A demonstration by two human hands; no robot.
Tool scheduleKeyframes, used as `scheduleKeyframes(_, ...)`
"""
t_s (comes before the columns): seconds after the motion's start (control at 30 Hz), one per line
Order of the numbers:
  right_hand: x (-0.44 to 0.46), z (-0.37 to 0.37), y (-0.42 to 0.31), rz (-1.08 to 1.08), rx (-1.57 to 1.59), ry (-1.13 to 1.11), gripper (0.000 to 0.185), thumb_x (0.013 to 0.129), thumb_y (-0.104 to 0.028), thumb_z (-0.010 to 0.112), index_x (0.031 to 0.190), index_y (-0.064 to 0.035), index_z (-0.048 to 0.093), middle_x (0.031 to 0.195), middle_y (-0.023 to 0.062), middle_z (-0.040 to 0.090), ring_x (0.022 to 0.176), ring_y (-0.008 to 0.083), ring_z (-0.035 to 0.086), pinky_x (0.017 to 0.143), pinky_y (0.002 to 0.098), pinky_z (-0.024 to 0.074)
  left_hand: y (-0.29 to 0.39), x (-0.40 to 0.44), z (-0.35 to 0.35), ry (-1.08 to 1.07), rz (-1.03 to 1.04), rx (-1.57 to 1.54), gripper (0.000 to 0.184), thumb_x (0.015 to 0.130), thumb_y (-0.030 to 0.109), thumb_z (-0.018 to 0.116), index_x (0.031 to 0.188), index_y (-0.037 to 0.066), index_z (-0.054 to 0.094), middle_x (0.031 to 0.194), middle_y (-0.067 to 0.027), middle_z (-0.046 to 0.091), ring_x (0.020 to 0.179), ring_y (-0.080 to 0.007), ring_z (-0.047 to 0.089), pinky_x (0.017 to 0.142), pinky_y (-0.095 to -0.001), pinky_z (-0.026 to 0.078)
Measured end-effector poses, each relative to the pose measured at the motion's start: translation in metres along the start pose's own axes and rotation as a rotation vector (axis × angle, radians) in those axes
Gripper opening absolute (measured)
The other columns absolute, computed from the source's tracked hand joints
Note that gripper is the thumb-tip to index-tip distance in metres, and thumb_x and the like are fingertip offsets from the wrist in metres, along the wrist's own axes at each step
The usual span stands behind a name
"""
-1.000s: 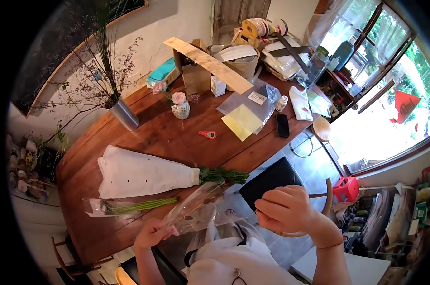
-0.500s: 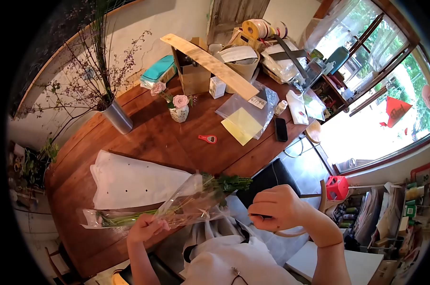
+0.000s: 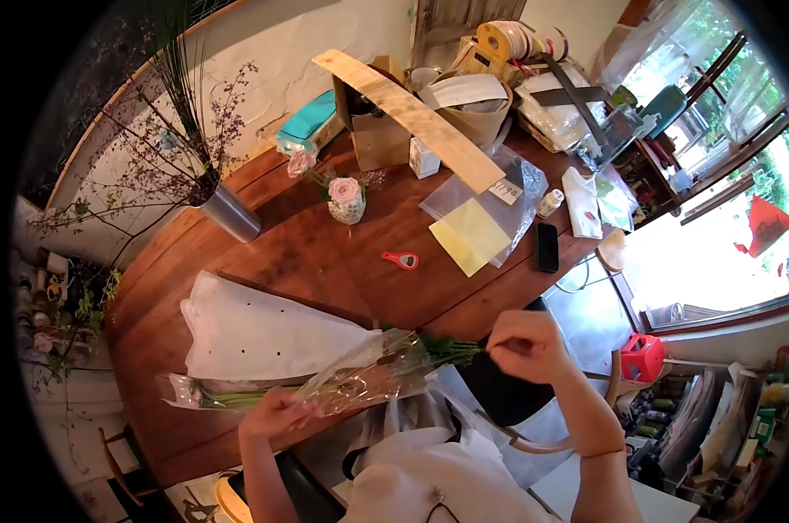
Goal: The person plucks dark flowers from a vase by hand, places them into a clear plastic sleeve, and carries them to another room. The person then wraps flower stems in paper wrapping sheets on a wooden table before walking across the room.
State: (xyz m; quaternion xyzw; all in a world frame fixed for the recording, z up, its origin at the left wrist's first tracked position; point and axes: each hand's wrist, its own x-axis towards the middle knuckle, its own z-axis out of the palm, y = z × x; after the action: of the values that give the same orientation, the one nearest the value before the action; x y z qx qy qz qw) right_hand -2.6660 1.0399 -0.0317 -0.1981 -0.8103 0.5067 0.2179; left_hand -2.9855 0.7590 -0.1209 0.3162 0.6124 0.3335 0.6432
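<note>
My left hand (image 3: 278,413) is closed on a clear plastic sleeve (image 3: 351,383) near the table's front edge. Leafy stems show at the sleeve's right end. My right hand (image 3: 523,345) is held up right of the green stems (image 3: 451,349), fingers curled together; what they hold, if anything, is too small to make out. A white wrapped bundle (image 3: 268,333) lies on the wooden table (image 3: 325,270), just behind the sleeve. At the left, a second clear wrap with green stems (image 3: 224,397) runs behind my left hand.
A red tool (image 3: 401,260), a small rose vase (image 3: 346,206), a metal vase of branches (image 3: 231,213), yellow paper (image 3: 469,237) and a phone (image 3: 547,247) stand or lie farther back. A black chair (image 3: 503,383) is beside the table.
The clear sleeve has swung down and right into a flatter position, still in my left hand. My right hand has risen slightly and moved right. The view has shifted.
</note>
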Motion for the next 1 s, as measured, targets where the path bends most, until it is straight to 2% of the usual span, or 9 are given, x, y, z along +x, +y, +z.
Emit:
scheduleKeyframes(0.17,-0.001,-0.054,0.068,0.175,0.322,0.453,0.008,0.078,-0.006,0.058,0.071,-0.0027,0.059,0.067,-0.003,0.055,0.053,0.0034,0.044,0.045,0.0188,0.0305,0.025,0.009,0.004,-0.029,-0.041,-0.049,0.024,0.092,0.021,0.053,0.091,0.001,0.065,0.057,0.0023,0.051,0.048,-0.0036,0.043,0.047,-0.0196,0.034)
scheduleKeyframes(0.3,-0.015,-0.123,0.113,0.3,0.337,0.715,0.006,0.081,-0.01,0.054,0.077,-0.0072,0.057,0.061,-0.0035,0.045,0.046,0.0015,0.034,0.039,0.0185,0.0201,0.023,0.01,0.0,-0.022,-0.058,-0.088,0.023,0.092,0.021,0.053,0.094,0.0,0.063,0.058,0.0015,0.051,0.048,-0.0037,0.041,0.046,-0.0193,0.033)
scheduleKeyframes(0.33,-0.024,-0.151,0.143,0.11,-0.025,0.746,0.008,0.082,-0.011,0.053,0.075,-0.0086,0.055,0.06,-0.004,0.043,0.044,0.0013,0.031,0.038,0.0186,0.0182,0.02,0.01,-0.002,-0.021,-0.053,-0.117,0.023,0.092,0.021,0.053,0.094,0.0,0.062,0.058,0.0014,0.05,0.048,-0.0038,0.041,0.046,-0.0191,0.032)
scheduleKeyframes(0.4,-0.038,-0.198,0.16,0.089,-0.08,0.8,0.014,0.084,-0.014,0.052,0.071,-0.0104,0.051,0.059,-0.0045,0.042,0.045,0.0012,0.031,0.038,0.0192,0.018,0.015,0.007,-0.007,-0.016,-0.02,-0.15,0.024,0.092,0.021,0.053,0.094,0.0,0.062,0.058,0.001,0.05,0.048,-0.0039,0.041,0.046,-0.0189,0.032)
scheduleKeyframes(0.43,-0.047,-0.217,0.141,0.269,0.224,0.818,0.017,0.084,-0.015,0.053,0.068,-0.011,0.05,0.06,-0.0044,0.042,0.047,0.0013,0.034,0.04,0.0195,0.0198,0.013,0.003,-0.01,-0.013,0.006,-0.153,0.024,0.092,0.022,0.053,0.094,0.0,0.062,0.058,0.0007,0.051,0.048,-0.0039,0.041,0.046,-0.0187,0.032)
scheduleKeyframes(0.5,-0.063,-0.245,0.136,0.371,0.225,0.864,0.022,0.087,-0.021,0.049,0.066,-0.0116,0.047,0.058,-0.0036,0.04,0.044,0.0026,0.029,0.038,0.0197,0.0178,0.007,-0.006,-0.014,0.032,0.043,-0.197,0.025,0.092,0.023,0.053,0.094,-0.001,0.062,0.059,0.0001,0.051,0.048,-0.0044,0.041,0.047,-0.0187,0.031)
scheduleKeyframes(0.63,-0.083,-0.248,0.158,0.418,0.174,0.662,0.023,0.085,-0.024,0.052,0.067,-0.0109,0.047,0.054,-0.0041,0.037,0.038,0.0031,0.024,0.035,0.0206,0.0152,-0.012,-0.021,-0.014,0.173,0.164,-0.368,0.029,0.091,0.026,0.054,0.093,-0.002,0.061,0.06,-0.0024,0.051,0.049,-0.007,0.042,0.047,-0.0196,0.032)
scheduleKeyframes(0.73,-0.081,-0.211,0.193,0.398,0.159,0.552,0.017,0.08,-0.019,0.053,0.067,-0.0092,0.049,0.056,-0.0034,0.039,0.04,0.0033,0.029,0.035,0.0198,0.019,-0.007,-0.026,-0.002,0.255,0.236,-0.49,0.032,0.091,0.029,0.054,0.09,-0.003,0.061,0.06,-0.0051,0.052,0.049,-0.0093,0.043,0.046,-0.0207,0.033)
scheduleKeyframes(1.0,-0.048,-0.132,0.234,0.652,0.373,0.249,0.008,0.075,-0.006,0.056,0.068,-0.0034,0.059,0.056,0.0015,0.047,0.041,0.0066,0.037,0.036,0.0214,0.0218,-0.013,-0.014,0.016,0.26,0.415,-0.579,0.037,0.092,0.032,0.053,0.083,-0.002,0.06,0.061,-0.0084,0.054,0.046,-0.0115,0.044,0.041,-0.0228,0.033)
